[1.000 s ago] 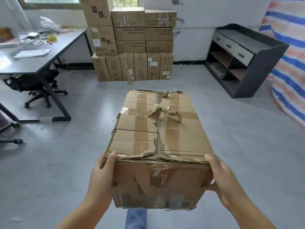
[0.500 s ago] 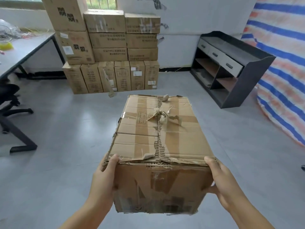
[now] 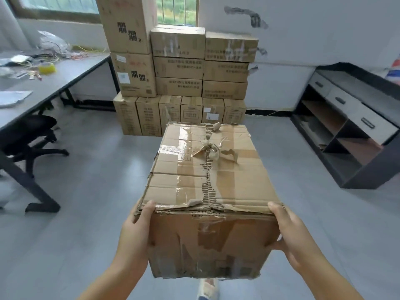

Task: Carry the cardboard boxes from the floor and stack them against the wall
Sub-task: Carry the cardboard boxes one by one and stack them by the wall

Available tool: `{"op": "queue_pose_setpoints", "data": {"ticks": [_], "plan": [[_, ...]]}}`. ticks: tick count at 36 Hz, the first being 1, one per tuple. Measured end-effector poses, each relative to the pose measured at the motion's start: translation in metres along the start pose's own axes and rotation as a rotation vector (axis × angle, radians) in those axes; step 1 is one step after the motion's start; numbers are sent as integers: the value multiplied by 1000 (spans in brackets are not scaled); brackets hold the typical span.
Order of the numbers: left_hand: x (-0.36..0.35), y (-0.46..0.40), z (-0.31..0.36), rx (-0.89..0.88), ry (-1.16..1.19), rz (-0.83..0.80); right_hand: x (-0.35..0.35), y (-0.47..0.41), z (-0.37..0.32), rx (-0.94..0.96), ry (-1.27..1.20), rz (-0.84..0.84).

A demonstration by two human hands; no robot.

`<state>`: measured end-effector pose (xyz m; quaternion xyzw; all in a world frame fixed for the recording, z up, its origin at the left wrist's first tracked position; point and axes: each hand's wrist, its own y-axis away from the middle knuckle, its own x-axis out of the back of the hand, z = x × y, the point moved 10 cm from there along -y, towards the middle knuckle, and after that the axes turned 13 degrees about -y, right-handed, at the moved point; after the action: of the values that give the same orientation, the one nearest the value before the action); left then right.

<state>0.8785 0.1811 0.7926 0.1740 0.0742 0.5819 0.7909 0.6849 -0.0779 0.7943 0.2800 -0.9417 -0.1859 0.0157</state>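
A stack of cardboard boxes [image 3: 179, 83] stands against the white wall [image 3: 303, 35], and everything else is placed here from that stack. Its bottom row is a line of narrow upright cartons on the grey floor [image 3: 91, 191]; above them lie flatter cartons in two columns, and at the stack's left end two larger printed cartons rise in front of the window [image 3: 177, 9]. Left of the stack a grey desk [image 3: 65, 79] runs along the window side, carrying a yellow tape roll [image 3: 47, 68], loose papers and a tangle of wires; a black office chair [image 3: 30, 135] is tucked under it. Right of the stack, well apart from it, stands a dark shelf unit [image 3: 350, 131] with pale drawers and open compartments. The floor between the stack and the camera shows only bare grey tiles. In front of the stack, nearer the camera and raised off the floor, is the carried box [image 3: 207, 176], a worn carton with torn tape and a ripped seam down its top, its far edge overlapping the stack's bottom row in this view. The left hand [image 3: 136, 232] grips the box's near left corner, thumb on the top edge and fingers out of sight round the side. The right hand [image 3: 290, 234] holds the near right corner the same way, thumb on the top edge, fingers curled under the side.
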Motion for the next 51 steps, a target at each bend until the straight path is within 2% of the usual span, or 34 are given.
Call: {"op": "queue_pose_setpoints", "data": {"ticks": [8,19,28,32,40,51], "plan": [[-35,-132,66,-4,25,83,-74,-147,-64,-23,32,-85],[-54,-328,155,-31,105,132,-206,-323,-146,84,83,-158],[-38,-527,284,-155,110,82,-357,-466,-223,140,-41,-148],[-45,-597,341,-208,104,48,-402,-517,-262,177,-91,-133],[-90,-729,437,-272,132,41,-459,-640,-367,330,-101,-143],[-167,-883,591,-479,214,99,-529,-815,-537,541,-139,-244]]}}
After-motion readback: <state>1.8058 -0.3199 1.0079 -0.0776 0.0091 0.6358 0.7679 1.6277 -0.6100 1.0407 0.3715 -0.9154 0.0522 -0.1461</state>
